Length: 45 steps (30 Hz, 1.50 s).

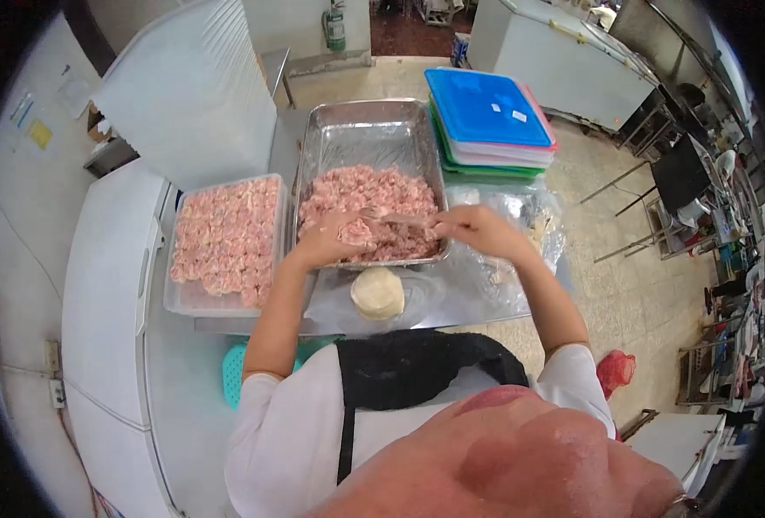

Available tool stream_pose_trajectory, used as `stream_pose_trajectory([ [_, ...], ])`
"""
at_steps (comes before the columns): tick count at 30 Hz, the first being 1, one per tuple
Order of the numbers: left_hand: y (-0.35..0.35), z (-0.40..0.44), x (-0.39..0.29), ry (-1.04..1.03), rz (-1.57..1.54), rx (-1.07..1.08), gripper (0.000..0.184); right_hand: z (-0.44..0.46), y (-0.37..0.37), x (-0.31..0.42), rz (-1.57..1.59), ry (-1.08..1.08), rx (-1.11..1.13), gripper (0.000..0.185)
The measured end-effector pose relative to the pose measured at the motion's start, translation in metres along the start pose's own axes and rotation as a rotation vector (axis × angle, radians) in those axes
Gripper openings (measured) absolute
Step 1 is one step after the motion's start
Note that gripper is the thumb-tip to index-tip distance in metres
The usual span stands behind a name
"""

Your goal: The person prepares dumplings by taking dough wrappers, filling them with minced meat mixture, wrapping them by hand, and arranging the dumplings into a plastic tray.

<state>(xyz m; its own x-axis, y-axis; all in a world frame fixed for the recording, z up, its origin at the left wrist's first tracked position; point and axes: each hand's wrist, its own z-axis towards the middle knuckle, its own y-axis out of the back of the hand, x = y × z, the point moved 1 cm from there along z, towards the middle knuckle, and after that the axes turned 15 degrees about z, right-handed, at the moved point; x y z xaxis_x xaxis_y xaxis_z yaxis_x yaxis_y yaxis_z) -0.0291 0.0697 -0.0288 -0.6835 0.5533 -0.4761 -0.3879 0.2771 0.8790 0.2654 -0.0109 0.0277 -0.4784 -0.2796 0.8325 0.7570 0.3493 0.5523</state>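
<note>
My left hand (326, 242), over the near left corner of a metal tray (362, 121), cups a meat-filled dumpling (355, 233). Pinched in the fingers of my right hand (483, 231) is a thin utensil (408, 219) that looks like a fork, its end pointing left to just above the dumpling. Pink ground meat (369, 188) fills the near part of the tray. In front of the tray a stack of round pale wrappers (378, 293) lies on clear plastic. To the left, a clear plastic container (218, 309) holds rows of filled dumplings (227, 229).
Stacked coloured lids (486, 108), blue on top, stand behind right of the tray. Plastic bags (512, 216) lie on the metal table's right side. A tall stack of white containers (184, 95) rises at back left, beside a white fridge or freezer (106, 285).
</note>
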Motion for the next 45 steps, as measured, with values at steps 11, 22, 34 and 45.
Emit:
stream_pose_trajectory([
  [11,-0.014,0.005,-0.018,0.459,-0.439,-0.03,0.073,0.016,-0.026,-0.026,-0.331,0.155,-0.178,0.031],
  [22,-0.025,-0.011,-0.03,0.125,-0.011,-0.291,0.079,-0.001,0.011,-0.071,0.027,-0.034,-0.079,0.031],
  [34,-0.026,0.004,-0.056,0.276,-0.126,-0.265,0.064,-0.001,-0.001,-0.03,-0.291,0.216,-0.136,0.027],
  [45,-0.01,-0.015,-0.067,0.272,-0.114,-0.278,0.073,-0.003,0.006,-0.003,-0.047,0.071,-0.005,0.028],
])
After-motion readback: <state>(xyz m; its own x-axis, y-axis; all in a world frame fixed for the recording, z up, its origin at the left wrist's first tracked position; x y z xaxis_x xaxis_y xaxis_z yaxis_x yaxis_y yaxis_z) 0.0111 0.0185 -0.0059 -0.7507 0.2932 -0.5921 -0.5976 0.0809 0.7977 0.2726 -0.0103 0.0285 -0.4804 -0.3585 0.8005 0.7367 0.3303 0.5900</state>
